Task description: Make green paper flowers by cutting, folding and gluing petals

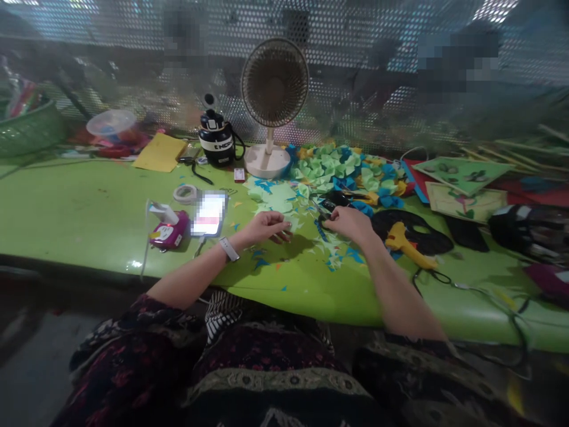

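The head view showed, nearest, dark floral sleeves (128,350) reaching over the rounded edge of a glossy lime-green table (288,299). A pale watch band (229,249) circled the left wrist. The left hand (271,226) was just above the table, its fingers loosely curled and apart from the thumb, with nothing visible in its grasp. Small blue, white and orange paper scraps (342,258) lay scattered in front of both hands.

The right hand (349,222) had its fingertips bent down at the dark handles of what looked like metal-bladed scissors (325,217), which lay among the scraps between the two hands; I could not tell whether it gripped them or merely touched them. A yellow glue gun (404,243) lay to the right of that hand, partly over a flat black rounded piece (433,234).

Left of the left hand were a purple power block (171,232), a lit phone (208,213) and a white ring-shaped roll (185,194).

Farther back, a heap of crumpled green, blue and yellow paper pieces (329,166) spread beside a round-headed desk fan (275,83) and a black bottle with a white band (216,142). Behind them stood a perforated metal screen (146,71).
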{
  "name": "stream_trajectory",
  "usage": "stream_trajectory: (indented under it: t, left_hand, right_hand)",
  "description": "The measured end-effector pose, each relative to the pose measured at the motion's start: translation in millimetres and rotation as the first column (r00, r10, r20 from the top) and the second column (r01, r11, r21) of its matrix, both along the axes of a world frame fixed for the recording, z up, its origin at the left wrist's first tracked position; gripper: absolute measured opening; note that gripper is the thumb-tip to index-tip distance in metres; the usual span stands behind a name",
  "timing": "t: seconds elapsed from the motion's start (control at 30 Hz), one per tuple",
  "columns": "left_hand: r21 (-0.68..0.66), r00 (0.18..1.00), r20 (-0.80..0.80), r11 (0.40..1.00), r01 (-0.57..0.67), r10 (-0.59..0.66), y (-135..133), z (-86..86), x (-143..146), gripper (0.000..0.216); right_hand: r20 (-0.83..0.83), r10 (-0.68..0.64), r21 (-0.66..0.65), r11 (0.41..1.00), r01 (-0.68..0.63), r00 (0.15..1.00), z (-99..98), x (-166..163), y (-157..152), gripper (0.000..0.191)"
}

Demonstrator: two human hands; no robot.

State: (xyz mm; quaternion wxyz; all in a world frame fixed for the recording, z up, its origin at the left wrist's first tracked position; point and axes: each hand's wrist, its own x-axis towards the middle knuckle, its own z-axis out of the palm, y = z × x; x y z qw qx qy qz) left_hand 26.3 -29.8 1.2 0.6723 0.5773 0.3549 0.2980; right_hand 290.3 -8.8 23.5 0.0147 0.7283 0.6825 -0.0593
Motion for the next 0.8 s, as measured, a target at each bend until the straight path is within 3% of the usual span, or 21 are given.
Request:
stream_trajectory:
  t: [0.47, 0.8]
  left_hand:
    - [-0.007, 1.0, 0.029, 1.0, 0.003, -0.003, -1, 2.3, 0, 0.03]
    - [-0.026, 0.997, 0.064, 0.999, -0.037, 0.039, 1, 1.3, -1, 0.03]
  right_hand:
    - [0.1, 0.046, -0.11, 0.993, -0.035, 0.994, 3.1, 6, -3, 0.031]
    - [-0.009, 0.047, -0.112, 0.993, -0.048, 0.999, 4.7, 14, 0, 0.021]
